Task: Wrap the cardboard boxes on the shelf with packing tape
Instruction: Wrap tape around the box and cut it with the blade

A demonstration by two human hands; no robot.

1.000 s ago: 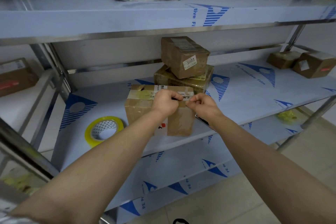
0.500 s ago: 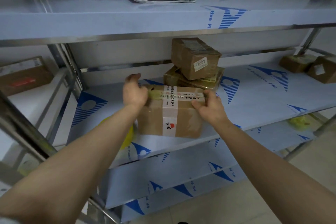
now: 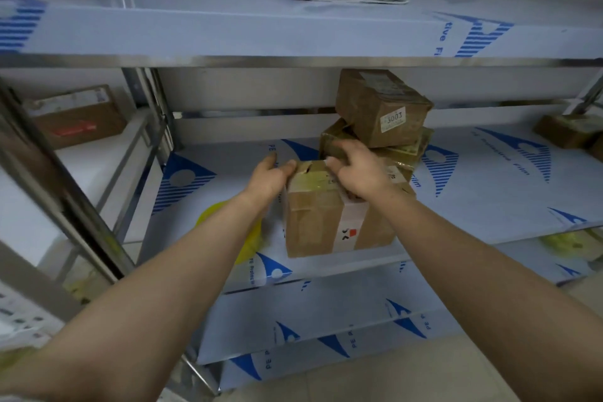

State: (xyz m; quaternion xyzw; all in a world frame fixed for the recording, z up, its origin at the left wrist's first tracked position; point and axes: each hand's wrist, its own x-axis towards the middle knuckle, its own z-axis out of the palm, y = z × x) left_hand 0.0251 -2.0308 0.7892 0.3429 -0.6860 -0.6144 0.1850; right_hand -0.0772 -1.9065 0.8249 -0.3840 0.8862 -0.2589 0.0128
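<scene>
Now the box [image 3: 329, 219] sits turned end-on at the shelf [image 3: 489, 192] front, before the stack [image 3: 381, 127]; both hands, left [image 3: 270, 178] and right [image 3: 359, 173], grip its top, exposing an untaped side.

Two stacked boxes [image 3: 383, 111] crowd behind my box [image 3: 326, 222]; right of it the shelf [image 3: 489, 192] lies open (tape roll [image 3: 249, 238] sits left).

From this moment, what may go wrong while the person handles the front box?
1. The front box sits at the shelf edge; a push from the left hand or right hand may tip it off.
2. The stacked boxes right behind it look skewed and may topple if bumped.
</scene>
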